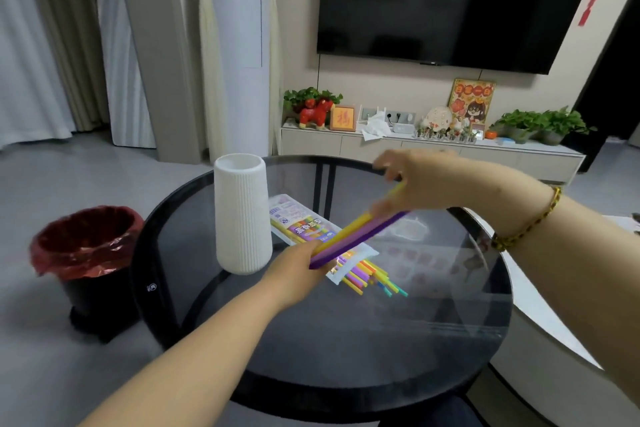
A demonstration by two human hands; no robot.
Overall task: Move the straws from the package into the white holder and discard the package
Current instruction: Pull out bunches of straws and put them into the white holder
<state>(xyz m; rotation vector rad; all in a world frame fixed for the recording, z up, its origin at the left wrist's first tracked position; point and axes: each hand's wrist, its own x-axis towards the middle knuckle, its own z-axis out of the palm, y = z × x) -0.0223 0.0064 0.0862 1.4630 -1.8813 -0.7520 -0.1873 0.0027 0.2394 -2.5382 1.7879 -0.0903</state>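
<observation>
A round dark glass desk (pixel 346 340) stands on a grey floor (pixel 52 177), bearing a white holder (pixel 242 215) with the package (pixel 304 224) just beside it. The left grip (pixel 294 274) and right grip (pixel 415 184) each pinch an end of the straws (pixel 360 236). A red-lined bin (pixel 86 253) stands to the left.

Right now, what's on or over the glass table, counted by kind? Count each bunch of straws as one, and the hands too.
White holder: 1
Package: 1
Straw bunches: 2 (held bunch, bunch in the package)
Hands: 2 (left hand, right hand)
Total: 6
</observation>
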